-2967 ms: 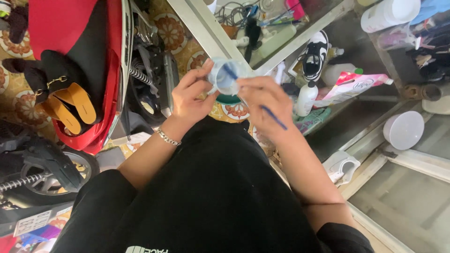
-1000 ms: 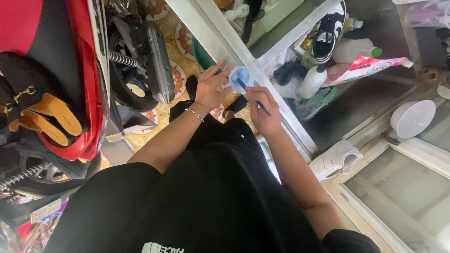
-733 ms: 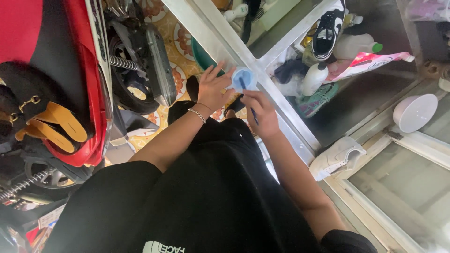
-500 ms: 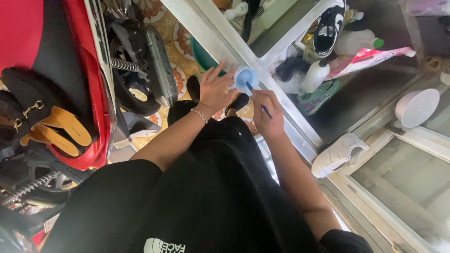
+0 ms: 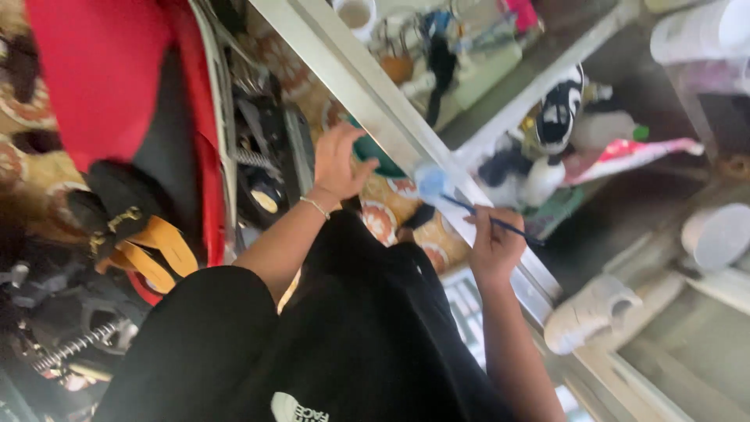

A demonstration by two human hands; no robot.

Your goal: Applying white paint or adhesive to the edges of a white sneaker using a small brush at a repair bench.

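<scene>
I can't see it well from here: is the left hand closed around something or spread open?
Spread open. The left hand has its fingers splayed and holds nothing, next to a green thing by the white frame.

One package is visible: a flat pouch [image 5: 629, 154] at the upper right of the frame, lying on the dark surface just right of a white bottle. Shape is elongated and crumpled. Colours are pink-red and white. No signs or screens are visible.
</scene>
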